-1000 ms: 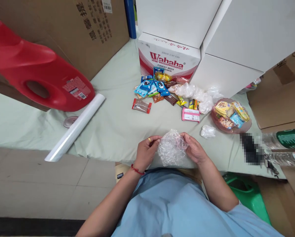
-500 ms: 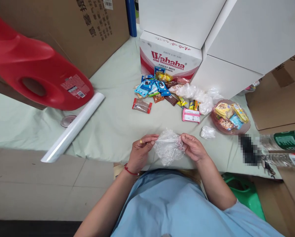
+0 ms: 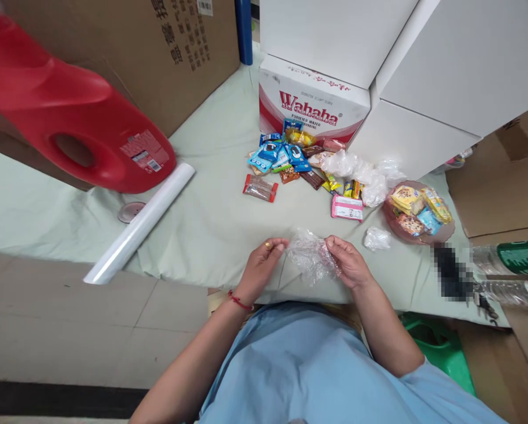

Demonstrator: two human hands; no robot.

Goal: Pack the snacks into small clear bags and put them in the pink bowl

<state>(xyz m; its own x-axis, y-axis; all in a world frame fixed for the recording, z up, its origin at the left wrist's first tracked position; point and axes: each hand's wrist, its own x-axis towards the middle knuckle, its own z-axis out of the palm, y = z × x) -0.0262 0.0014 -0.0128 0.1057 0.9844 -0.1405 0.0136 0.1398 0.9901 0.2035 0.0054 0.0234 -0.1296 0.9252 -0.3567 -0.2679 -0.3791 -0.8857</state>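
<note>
A crumpled piece of clear plastic film (image 3: 312,256) hangs between my two hands, just above the table's front edge. My left hand (image 3: 266,262) pinches its left corner between thumb and fingers. On the other side my right hand (image 3: 347,259) grips the film's right edge, thumb on top. Beyond them lie a red-ended snack packet (image 3: 260,188) and a pink-and-white packet (image 3: 347,208). A small wad of clear plastic (image 3: 377,238) rests right of my right hand. Past it stands a pinkish glass bowl (image 3: 394,224) with wrapped snacks inside.
Several wrapped snacks (image 3: 270,153) and bunched clear plastic bags (image 3: 372,176) are heaped before a Wahaha carton (image 3: 316,103). At left are a white roll (image 3: 140,224) and a large red jug (image 3: 87,123). Plastic bottles (image 3: 515,258) lie at the right edge.
The plastic film has been drawn slightly to the right and looks more gathered toward my right hand. My head view has shifted a little, moving the whole scene rightward.
</note>
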